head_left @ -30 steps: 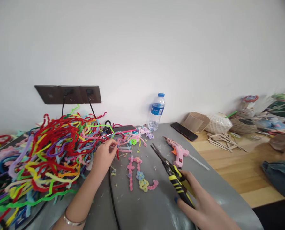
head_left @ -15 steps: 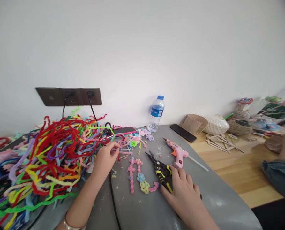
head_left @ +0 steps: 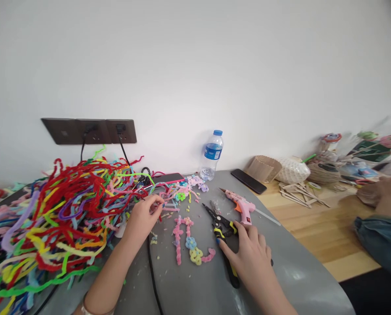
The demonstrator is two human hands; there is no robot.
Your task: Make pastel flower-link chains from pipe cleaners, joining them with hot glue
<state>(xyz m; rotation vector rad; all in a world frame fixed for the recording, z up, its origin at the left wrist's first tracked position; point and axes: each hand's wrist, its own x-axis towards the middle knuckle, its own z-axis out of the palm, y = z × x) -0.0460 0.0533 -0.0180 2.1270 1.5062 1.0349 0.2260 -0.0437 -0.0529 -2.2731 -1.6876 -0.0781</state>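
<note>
1. Head view: grey bench (head_left: 280, 280) against a white wall; wooden surface to the right.
2. Left hand (head_left: 142, 216) at the edge of the pipe-cleaner pile (head_left: 60, 214); fingertips pinched on a pink strand (head_left: 164, 209) lying on the bench.
3. Right hand (head_left: 249, 253) laid palm-down over the pliers (head_left: 223, 229), fingers loosely curled on the black-yellow handles; the pliers lie flat on the bench, tips pointing away from the person.
4. Pink, blue and yellow twisted piece (head_left: 190, 243) lies between the two hands, just left of the pliers.
5. Glue gun (head_left: 241, 205) lies just beyond the pliers, nozzle pointing left and away.
6. Black cable (head_left: 152, 280) runs along the bench under the left forearm.
7. Water bottle (head_left: 211, 155) upright at the wall; phone (head_left: 248, 180) flat to its right.
8. Wall sockets (head_left: 90, 130) above the pile, two plugs in.
9. Another person's sleeve (head_left: 379, 240) at far right.
</note>
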